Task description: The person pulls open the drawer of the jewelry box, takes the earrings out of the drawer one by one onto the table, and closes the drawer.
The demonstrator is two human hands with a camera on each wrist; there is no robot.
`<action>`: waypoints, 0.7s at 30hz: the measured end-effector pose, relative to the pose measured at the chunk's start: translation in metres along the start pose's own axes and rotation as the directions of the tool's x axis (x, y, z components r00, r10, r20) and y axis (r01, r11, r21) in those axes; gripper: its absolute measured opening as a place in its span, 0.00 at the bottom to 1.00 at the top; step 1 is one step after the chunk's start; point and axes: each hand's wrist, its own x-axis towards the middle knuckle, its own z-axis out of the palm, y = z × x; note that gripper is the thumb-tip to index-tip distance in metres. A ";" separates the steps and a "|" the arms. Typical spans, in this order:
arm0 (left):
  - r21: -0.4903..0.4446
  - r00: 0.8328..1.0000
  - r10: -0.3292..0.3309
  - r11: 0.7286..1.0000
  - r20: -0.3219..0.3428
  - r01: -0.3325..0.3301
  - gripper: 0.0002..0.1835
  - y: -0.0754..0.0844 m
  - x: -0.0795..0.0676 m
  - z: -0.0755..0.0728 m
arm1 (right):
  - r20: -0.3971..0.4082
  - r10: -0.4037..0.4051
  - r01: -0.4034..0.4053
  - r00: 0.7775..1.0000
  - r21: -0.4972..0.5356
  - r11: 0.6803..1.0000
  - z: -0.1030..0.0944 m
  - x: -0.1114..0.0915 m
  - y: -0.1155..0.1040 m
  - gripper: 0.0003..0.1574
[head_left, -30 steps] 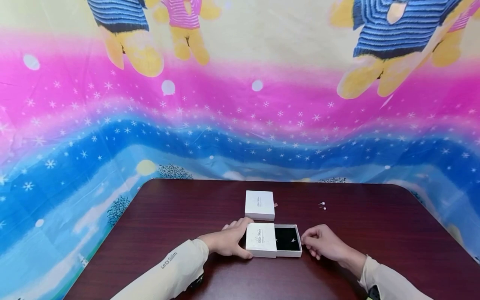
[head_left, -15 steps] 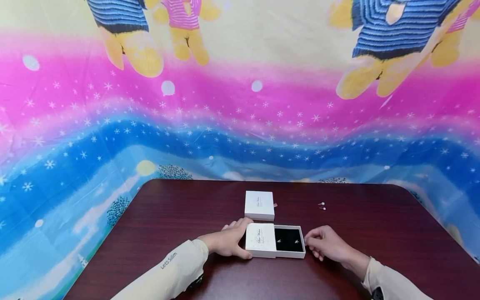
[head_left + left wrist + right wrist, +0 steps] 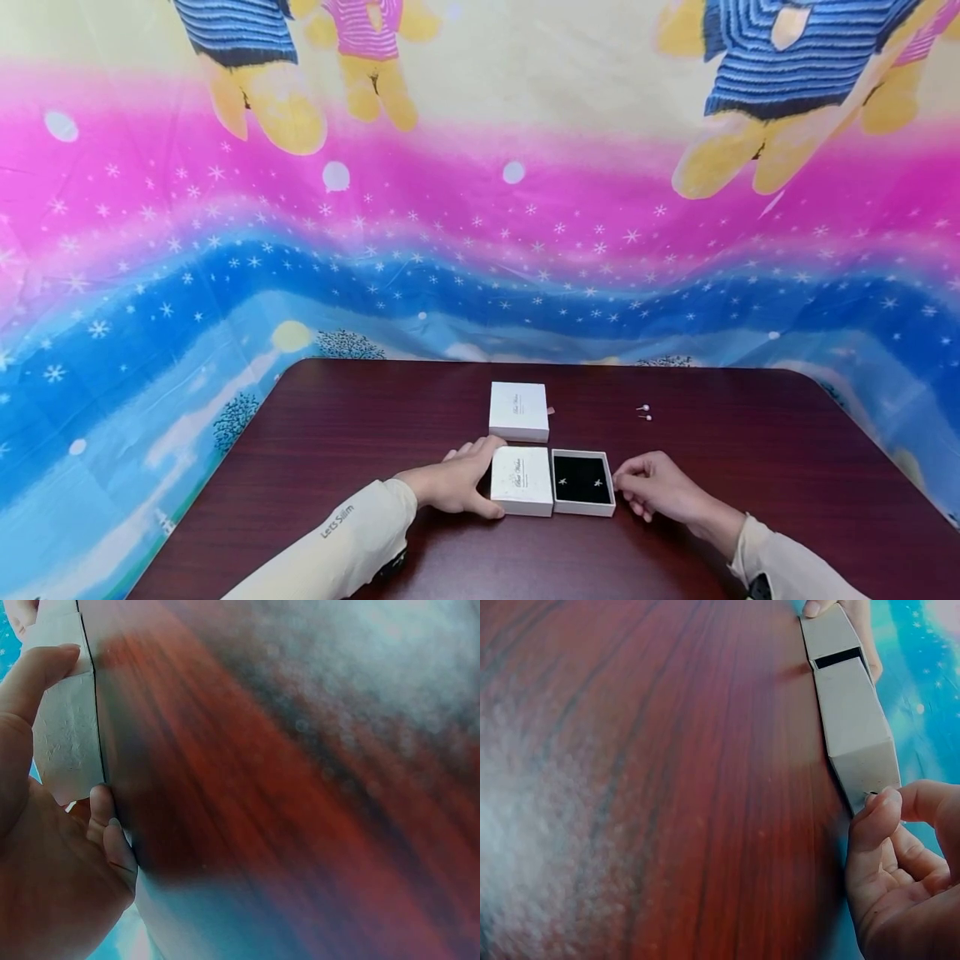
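Observation:
My left hand (image 3: 453,482) grips the white printed box sleeve (image 3: 521,479), its thumb on the near side and fingers at the far side. Right of the sleeve lies the box's white inner tray (image 3: 584,510), lined in black with two small star-shaped earrings (image 3: 597,483) on it. A dark opening shows at the sleeve's end in the right wrist view, beside the tray. My right hand (image 3: 660,492) pinches at the tray's right end with thumb and forefinger; whatever is between the fingertips is hidden. A small dark slot shows there on the tray's end (image 3: 866,772).
Behind the sleeve stands a second white box (image 3: 519,410), closed, with a small pinkish tab (image 3: 551,410) on its right. Two pearl stud earrings (image 3: 645,408) lie at the back right of the dark red wooden table (image 3: 375,400). A patterned cloth (image 3: 480,250) hangs behind.
My right hand has moved a little to the right, drawing the tray out of the sleeve; both star-shaped earrings now show fully. The left hand and sleeve have stayed in place.

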 end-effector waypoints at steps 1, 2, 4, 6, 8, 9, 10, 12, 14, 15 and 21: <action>-0.001 1.000 -0.001 1.000 0.000 0.001 0.44 0.000 0.000 0.000 | 0.000 0.002 -0.002 1.000 0.000 1.000 0.000 0.000 0.000 0.14; -0.001 1.000 -0.002 1.000 0.001 0.002 0.44 0.000 0.000 0.000 | 0.000 0.004 -0.004 1.000 -0.001 1.000 0.000 0.000 0.000 0.14; -0.001 1.000 -0.004 1.000 0.002 0.004 0.44 0.000 0.000 0.000 | -0.002 0.006 -0.006 1.000 -0.002 1.000 0.000 0.000 0.001 0.14; -0.001 1.000 -0.006 1.000 0.002 0.006 0.44 0.000 0.000 0.000 | -0.004 0.008 -0.008 1.000 -0.001 1.000 0.000 0.001 0.001 0.15; 0.001 1.000 -0.005 1.000 0.000 0.005 0.44 0.001 0.000 0.000 | -0.006 0.011 -0.011 1.000 0.001 1.000 0.000 0.001 0.001 0.15; 0.001 1.000 -0.005 1.000 -0.001 0.005 0.44 0.001 -0.001 0.000 | -0.007 0.012 -0.012 1.000 0.000 1.000 0.000 0.001 0.001 0.15; 0.002 1.000 -0.006 1.000 -0.001 0.006 0.44 0.001 -0.001 0.000 | -0.008 0.013 -0.013 1.000 0.002 1.000 0.000 0.001 0.002 0.15; 0.003 1.000 -0.007 1.000 -0.002 0.007 0.44 0.001 -0.001 0.000 | -0.006 0.014 -0.014 1.000 0.006 1.000 0.000 0.001 0.002 0.15; 0.003 1.000 -0.008 1.000 -0.002 0.008 0.44 0.002 -0.001 0.000 | -0.004 0.016 -0.015 1.000 0.008 1.000 -0.001 0.001 0.003 0.15; 0.003 1.000 -0.007 1.000 -0.003 0.008 0.44 0.002 -0.001 0.000 | -0.003 0.016 -0.016 1.000 0.007 1.000 -0.001 0.001 0.003 0.15; 0.007 1.000 -0.007 1.000 -0.004 0.007 0.44 0.002 -0.001 0.000 | 0.007 0.030 -0.030 1.000 0.017 0.999 -0.002 0.001 0.004 0.16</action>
